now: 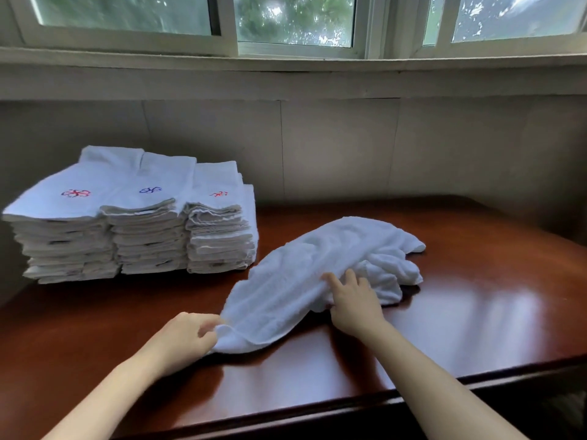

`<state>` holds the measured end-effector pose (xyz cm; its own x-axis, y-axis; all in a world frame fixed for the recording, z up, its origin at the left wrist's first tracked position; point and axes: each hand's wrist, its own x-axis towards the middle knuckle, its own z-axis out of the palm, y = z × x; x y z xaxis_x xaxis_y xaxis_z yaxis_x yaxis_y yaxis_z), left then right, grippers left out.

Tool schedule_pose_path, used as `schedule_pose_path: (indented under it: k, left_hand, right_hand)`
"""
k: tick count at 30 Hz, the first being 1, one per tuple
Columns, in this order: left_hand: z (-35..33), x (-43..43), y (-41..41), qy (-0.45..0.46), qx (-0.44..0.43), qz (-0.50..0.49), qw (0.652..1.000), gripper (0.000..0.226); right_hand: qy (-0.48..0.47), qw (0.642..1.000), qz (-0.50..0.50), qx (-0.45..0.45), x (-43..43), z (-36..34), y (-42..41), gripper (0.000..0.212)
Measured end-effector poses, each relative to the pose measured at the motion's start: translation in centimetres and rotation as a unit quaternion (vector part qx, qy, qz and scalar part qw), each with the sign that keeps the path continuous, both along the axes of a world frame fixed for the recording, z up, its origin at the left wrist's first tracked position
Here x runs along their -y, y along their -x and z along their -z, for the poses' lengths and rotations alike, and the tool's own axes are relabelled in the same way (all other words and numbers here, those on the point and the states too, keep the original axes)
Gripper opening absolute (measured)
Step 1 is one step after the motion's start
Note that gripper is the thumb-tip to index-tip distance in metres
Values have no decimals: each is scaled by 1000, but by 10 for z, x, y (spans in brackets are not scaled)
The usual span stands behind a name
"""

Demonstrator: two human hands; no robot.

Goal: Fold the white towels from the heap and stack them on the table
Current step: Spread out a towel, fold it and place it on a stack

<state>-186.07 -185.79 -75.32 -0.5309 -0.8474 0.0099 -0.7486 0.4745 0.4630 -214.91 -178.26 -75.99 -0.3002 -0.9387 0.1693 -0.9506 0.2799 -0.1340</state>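
Left hand (187, 336) pinches the near corner of a loose white towel (317, 274); right hand (352, 301) grips its middle fold. The towel lies mid-table (476, 312), folded stacks (133, 223) at 10 o'clock, bare wood toward 3 o'clock and the near edge

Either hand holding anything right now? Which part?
Both hold the loose white terry towel. The left hand pinches its near corner; the right hand grips its bunched long edge near the middle, above the glossy brown wooden table.

window (295, 20), sill (286, 63), panelled wall (340, 147)
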Motion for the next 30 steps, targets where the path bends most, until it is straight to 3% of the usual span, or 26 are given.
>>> schedule_pose_path:
  k: [4, 10, 14, 17, 19, 23, 27, 30]
  left_hand:
    - [-10, 4, 0, 49, 59, -10, 997, 23]
    - [-22, 12, -5, 125, 127, -31, 983, 23]
    - [-25, 22, -37, 188, 169, -141, 957, 28]
    - [-19, 30, -62, 168, 200, -242, 935, 31]
    - [-13, 32, -69, 161, 229, -284, 917, 32]
    - [-2, 26, -55, 238, 304, -247, 889, 33]
    - [4, 20, -4, 244, 196, -126, 941, 46]
    - [7, 15, 44, 264, 106, -69, 956, 51]
  right_hand:
    - [0, 1000, 21, 11, 12, -1, -9, 64]
    - [93, 988, 121, 24, 21, 2, 7, 91]
    - [119, 965, 233, 29, 23, -2, 40, 76]
    - [149, 939, 301, 75, 13, -1, 64, 57]
    - [93, 935, 339, 38, 11, -2, 67, 51]
    - [-40, 965, 255, -52, 16, -5, 37, 45]
    - [-71, 987, 140, -46, 21, -4, 0, 49]
    - [-60, 992, 105, -21, 18, -3, -8, 48]
